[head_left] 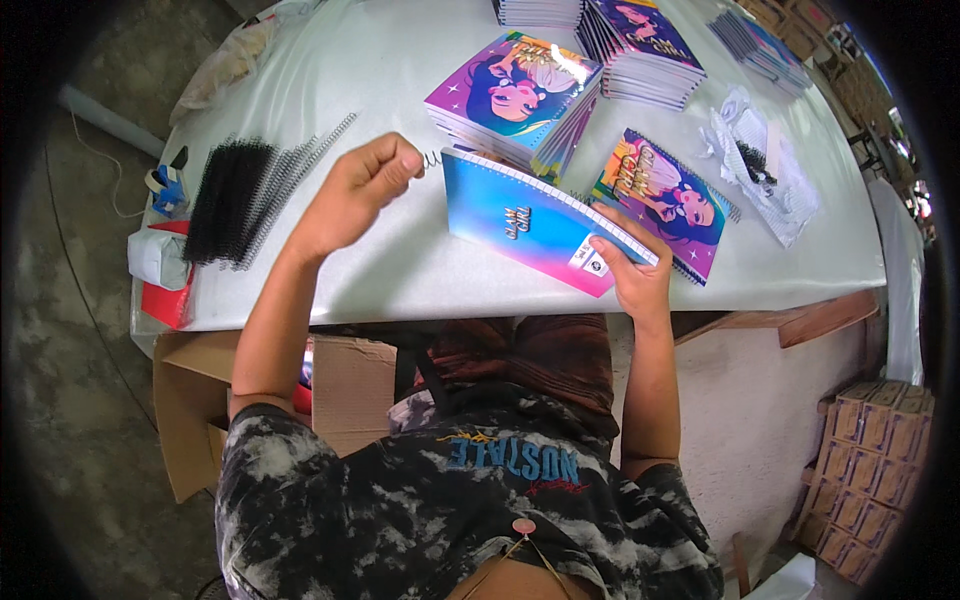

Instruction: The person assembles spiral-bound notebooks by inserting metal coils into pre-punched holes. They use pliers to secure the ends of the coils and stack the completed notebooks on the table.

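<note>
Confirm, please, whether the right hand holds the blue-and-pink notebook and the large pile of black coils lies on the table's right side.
Not quite: the head view shows the pile of black coils on the left side of the table; the right hand does hold the notebook.

You're in a workshop: black spiral coils at ten o'clock, stacked purple notebooks at twelve, brown cardboard cartons at four

Right hand holds a notebook, left hand its coil.
</note>
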A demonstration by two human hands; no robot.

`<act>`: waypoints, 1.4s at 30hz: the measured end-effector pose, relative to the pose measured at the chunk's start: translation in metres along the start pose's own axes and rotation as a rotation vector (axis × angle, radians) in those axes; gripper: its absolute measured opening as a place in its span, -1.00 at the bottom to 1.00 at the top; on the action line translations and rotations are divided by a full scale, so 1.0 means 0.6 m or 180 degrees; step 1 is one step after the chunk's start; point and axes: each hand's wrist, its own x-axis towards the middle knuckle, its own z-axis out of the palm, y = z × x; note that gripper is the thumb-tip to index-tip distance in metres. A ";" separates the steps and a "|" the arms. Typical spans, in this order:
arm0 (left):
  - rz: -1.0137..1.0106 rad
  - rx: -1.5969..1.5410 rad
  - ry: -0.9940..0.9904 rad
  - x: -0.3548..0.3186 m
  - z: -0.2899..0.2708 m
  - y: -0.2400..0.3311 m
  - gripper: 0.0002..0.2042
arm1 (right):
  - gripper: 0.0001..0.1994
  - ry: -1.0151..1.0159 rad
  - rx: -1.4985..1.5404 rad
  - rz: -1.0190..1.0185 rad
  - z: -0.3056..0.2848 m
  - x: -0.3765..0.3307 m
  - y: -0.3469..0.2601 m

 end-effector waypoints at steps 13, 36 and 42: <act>-0.0230 -0.0485 0.0139 0.009 0.010 -0.011 -0.84 | -0.74 -0.0454 -0.0207 -0.0568 -0.003 0.004 -0.002; 0.2114 0.3462 0.0200 -0.015 0.012 0.086 -0.72 | -0.70 -0.0548 -0.0626 -0.0685 0.019 -0.030 0.007; 0.1669 0.3468 -0.0186 -0.018 0.015 0.104 -0.75 | -0.68 -0.0481 -0.0766 -0.0869 0.023 -0.032 -0.002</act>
